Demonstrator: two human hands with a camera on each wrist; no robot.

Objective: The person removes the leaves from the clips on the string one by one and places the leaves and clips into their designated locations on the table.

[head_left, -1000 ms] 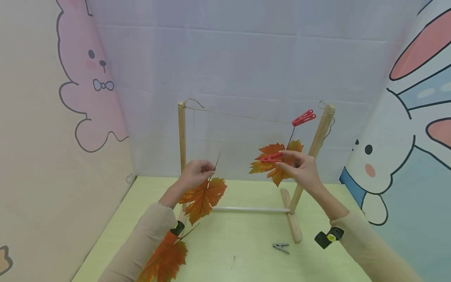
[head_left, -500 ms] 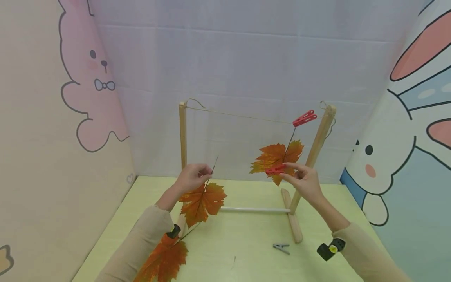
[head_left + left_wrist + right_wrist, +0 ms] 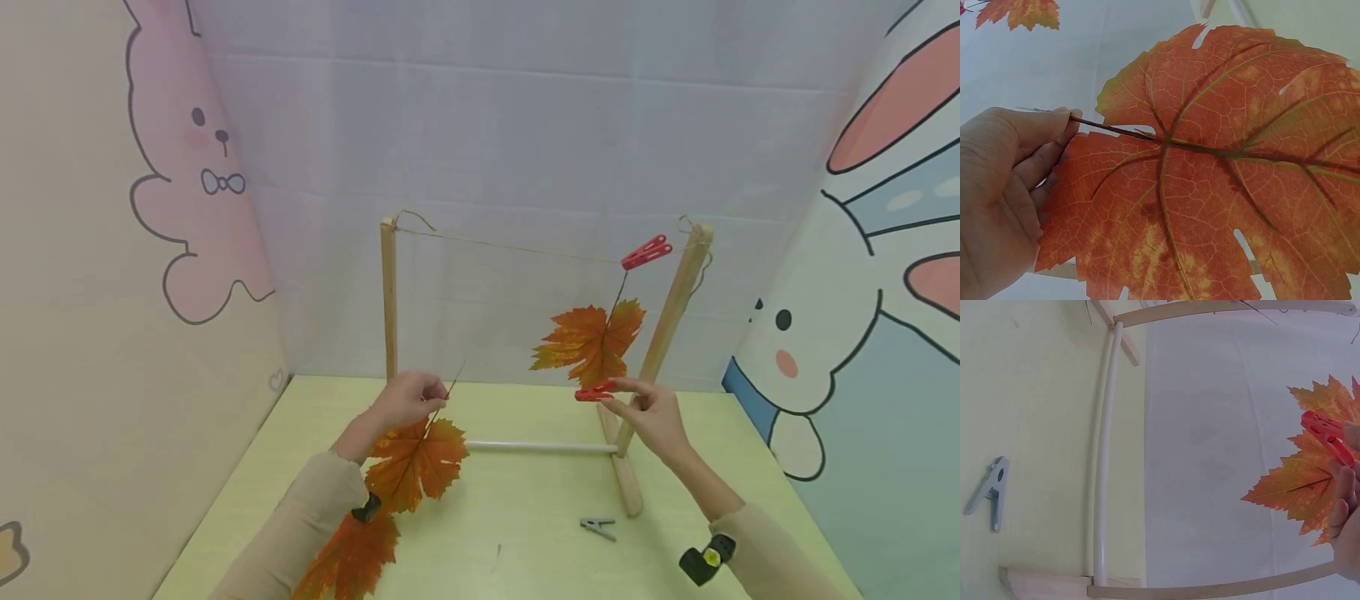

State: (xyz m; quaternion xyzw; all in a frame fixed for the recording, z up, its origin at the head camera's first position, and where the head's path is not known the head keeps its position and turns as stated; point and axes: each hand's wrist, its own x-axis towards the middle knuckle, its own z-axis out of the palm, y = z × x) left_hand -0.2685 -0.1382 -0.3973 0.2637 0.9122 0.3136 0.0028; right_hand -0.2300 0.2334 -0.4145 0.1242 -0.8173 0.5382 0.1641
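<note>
My left hand (image 3: 408, 400) pinches the thin stem of an orange maple leaf (image 3: 1210, 144) between thumb and fingertips; the blade hangs below the hand in the head view. In my right hand (image 3: 651, 417) a red clothespin (image 3: 592, 393) is pinched by its handles, its nose pointing left. Just above that hand a second maple leaf (image 3: 592, 337) hangs by its stem from another red clothespin (image 3: 647, 252), clipped on the twine (image 3: 510, 247) near the right post. A third maple leaf (image 3: 352, 554) lies on the table at lower left, partly covered by the left sleeve.
A wooden frame with a left post (image 3: 388, 300), a right post (image 3: 675, 300) and a white bottom rod (image 3: 540, 447) stands on the pale green table (image 3: 480, 508). A grey clothespin (image 3: 598, 527) lies in front of its right foot. A white cloth backdrop (image 3: 495, 150) rises behind.
Both hands have moved down, the left with its maple leaf and the right with its red clothespin. The right hand has come down off the front of the hanging leaf.
</note>
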